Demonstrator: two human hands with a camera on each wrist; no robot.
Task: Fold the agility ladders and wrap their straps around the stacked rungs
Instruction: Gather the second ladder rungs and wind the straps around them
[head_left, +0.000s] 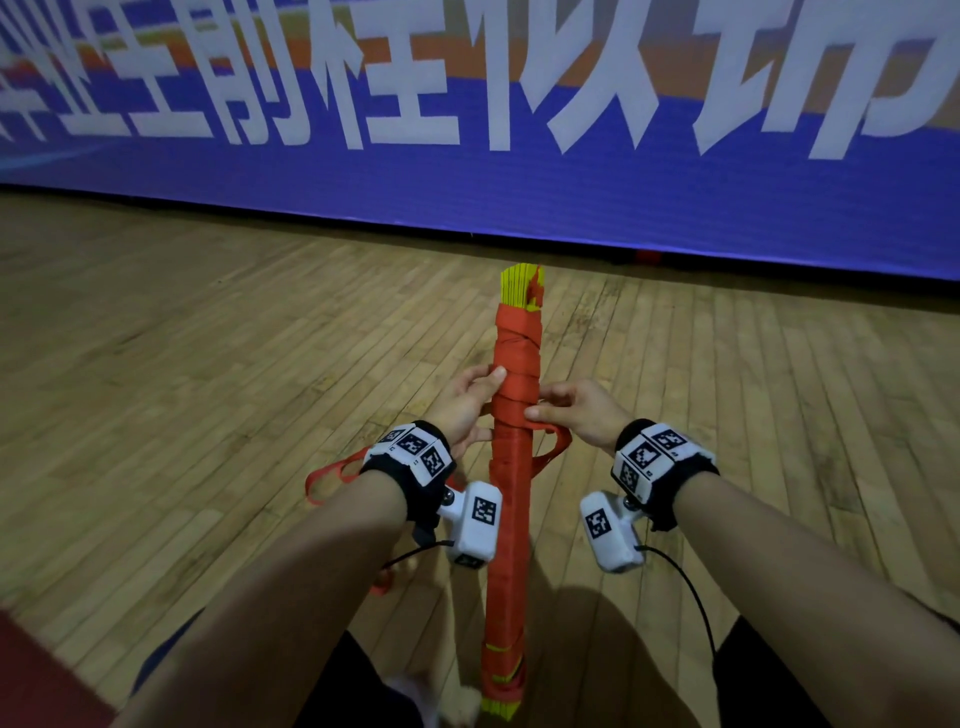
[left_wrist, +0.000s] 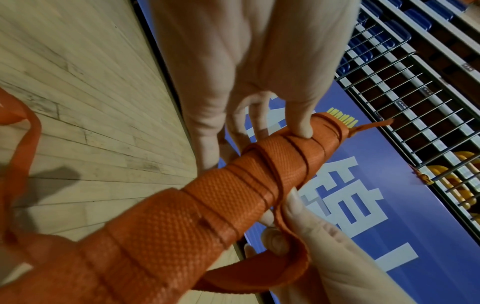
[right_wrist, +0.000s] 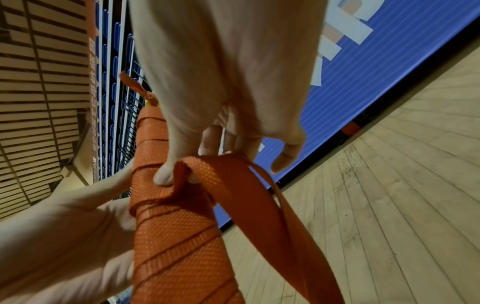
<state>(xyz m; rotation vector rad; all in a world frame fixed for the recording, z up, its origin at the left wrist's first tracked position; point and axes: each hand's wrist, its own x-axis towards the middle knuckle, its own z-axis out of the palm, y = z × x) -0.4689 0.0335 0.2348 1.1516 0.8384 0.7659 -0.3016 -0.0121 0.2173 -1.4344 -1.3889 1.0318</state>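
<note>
Orange webbing forms a loose loop (head_left: 332, 475) at the far left, hanging beside the left wrist above the wooden floor (head_left: 156, 364). Next to it, the left hand (head_left: 470, 400) grips the bundle of stacked rungs (head_left: 511, 519) from its left side, thumb laid on the wound turns and fingers curled behind. At centre the bundle is held off the floor, pointing away from the person toward the blue banner (head_left: 519, 197); orange strap turns cover most of its length, and yellow rung ends (head_left: 519, 283) protrude at the far tip. On the bundle's right side, the right hand (head_left: 582, 415) pinches the free strap (right_wrist: 233, 185) between thumb and fingers, the thumb pressed against the wrapped surface. From this pinch the strap droops in a loop to the right.
</note>
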